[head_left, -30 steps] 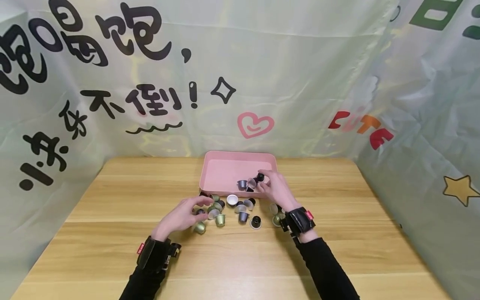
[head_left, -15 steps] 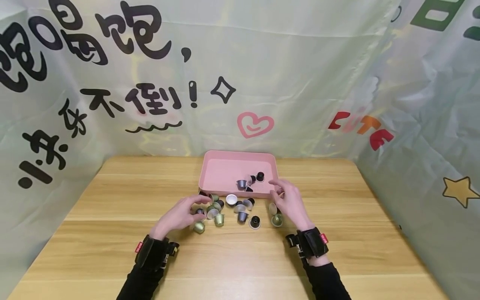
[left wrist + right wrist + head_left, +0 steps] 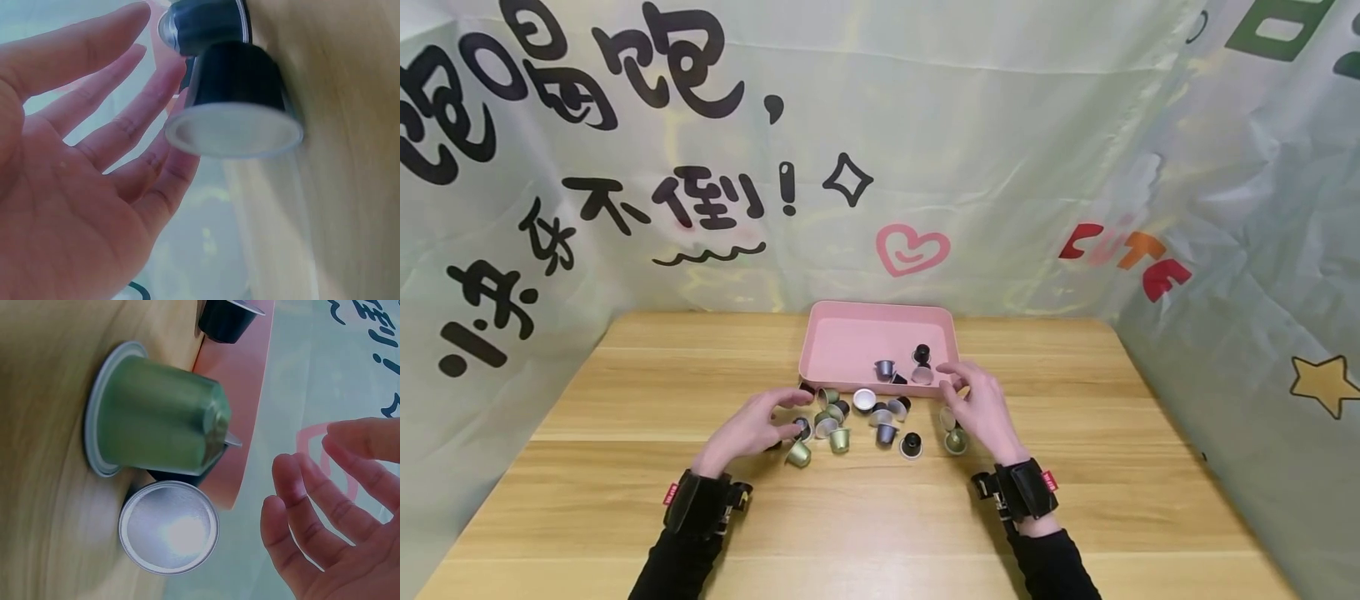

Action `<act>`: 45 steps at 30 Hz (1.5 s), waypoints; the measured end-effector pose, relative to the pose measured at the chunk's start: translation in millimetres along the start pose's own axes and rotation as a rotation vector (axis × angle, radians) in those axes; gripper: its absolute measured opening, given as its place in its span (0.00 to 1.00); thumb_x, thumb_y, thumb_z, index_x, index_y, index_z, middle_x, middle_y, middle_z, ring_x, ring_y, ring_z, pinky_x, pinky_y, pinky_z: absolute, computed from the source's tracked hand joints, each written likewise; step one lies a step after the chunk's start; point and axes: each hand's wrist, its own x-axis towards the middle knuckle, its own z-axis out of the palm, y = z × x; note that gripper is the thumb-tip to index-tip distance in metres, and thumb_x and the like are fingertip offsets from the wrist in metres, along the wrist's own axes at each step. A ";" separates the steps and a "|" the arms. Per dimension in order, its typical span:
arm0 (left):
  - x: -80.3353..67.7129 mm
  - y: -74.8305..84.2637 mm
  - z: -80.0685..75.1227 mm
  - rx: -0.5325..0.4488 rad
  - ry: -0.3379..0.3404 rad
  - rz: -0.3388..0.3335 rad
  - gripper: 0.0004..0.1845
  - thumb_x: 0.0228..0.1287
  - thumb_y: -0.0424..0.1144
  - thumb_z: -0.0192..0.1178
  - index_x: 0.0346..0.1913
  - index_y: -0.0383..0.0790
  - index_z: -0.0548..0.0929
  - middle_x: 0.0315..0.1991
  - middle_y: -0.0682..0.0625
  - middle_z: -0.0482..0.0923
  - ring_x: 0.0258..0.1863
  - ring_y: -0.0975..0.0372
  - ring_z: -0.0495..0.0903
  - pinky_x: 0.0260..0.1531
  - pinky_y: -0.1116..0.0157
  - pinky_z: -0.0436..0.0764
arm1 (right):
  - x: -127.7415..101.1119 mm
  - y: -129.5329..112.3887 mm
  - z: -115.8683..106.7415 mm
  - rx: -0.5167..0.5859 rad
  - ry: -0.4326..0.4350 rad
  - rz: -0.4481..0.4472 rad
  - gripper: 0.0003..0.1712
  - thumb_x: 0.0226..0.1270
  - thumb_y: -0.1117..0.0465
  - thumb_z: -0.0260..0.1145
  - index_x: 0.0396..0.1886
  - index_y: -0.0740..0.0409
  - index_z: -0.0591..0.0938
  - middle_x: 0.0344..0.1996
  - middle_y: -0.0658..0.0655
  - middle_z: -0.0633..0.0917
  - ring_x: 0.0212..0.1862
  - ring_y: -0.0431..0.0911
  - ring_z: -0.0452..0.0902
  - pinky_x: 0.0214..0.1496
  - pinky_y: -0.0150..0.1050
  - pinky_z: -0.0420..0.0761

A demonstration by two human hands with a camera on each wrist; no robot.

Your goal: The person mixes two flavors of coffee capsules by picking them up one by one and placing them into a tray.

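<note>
A pink tray (image 3: 842, 342) at the table's far middle holds three capsules, among them a grey one (image 3: 884, 367) and a black one (image 3: 921, 352). Several green, grey and black capsules (image 3: 850, 417) lie loose on the wood just in front of it. My left hand (image 3: 786, 412) hovers at the pile's left edge, fingers relaxed and holding nothing, beside a dark capsule (image 3: 234, 100). My right hand (image 3: 958, 385) is spread over the pile's right edge, empty, above a green capsule (image 3: 156, 419) and a foil-lidded one (image 3: 169, 528).
The wooden table (image 3: 625, 500) is walled on three sides by a printed green cloth backdrop (image 3: 1000, 167). Bare wood runs to the left, right and near side of the capsules. The tray wall (image 3: 234, 425) stands right behind the right-hand capsules.
My right hand has drawn back out of the tray toward me, leaving a capsule inside. My left hand has slid slightly back from the pile.
</note>
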 end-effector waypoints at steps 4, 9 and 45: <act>-2.8 -2.0 -5.3 0.000 0.000 -0.005 0.26 0.64 0.29 0.64 0.65 0.33 0.75 0.62 0.35 0.78 0.61 0.41 0.75 0.62 0.40 0.76 | -0.5 -0.4 -0.1 0.004 -0.010 -0.001 0.15 0.65 0.66 0.66 0.51 0.61 0.86 0.32 0.59 0.86 0.35 0.47 0.79 0.25 0.28 0.73; -6.9 -3.5 -12.7 -0.006 -0.038 0.015 0.27 0.60 0.30 0.67 0.63 0.31 0.76 0.60 0.33 0.78 0.56 0.41 0.79 0.57 0.42 0.80 | -1.4 -0.1 -0.4 0.004 -0.014 0.000 0.15 0.66 0.66 0.66 0.51 0.60 0.85 0.34 0.59 0.87 0.34 0.47 0.79 0.23 0.28 0.73; -18.7 -4.4 -20.9 0.073 -0.154 -0.202 0.27 0.55 0.25 0.68 0.59 0.38 0.76 0.54 0.32 0.80 0.48 0.49 0.80 0.54 0.44 0.81 | -4.8 -2.5 0.0 0.034 -0.037 -0.004 0.14 0.65 0.66 0.66 0.50 0.60 0.86 0.46 0.61 0.90 0.39 0.49 0.84 0.30 0.28 0.77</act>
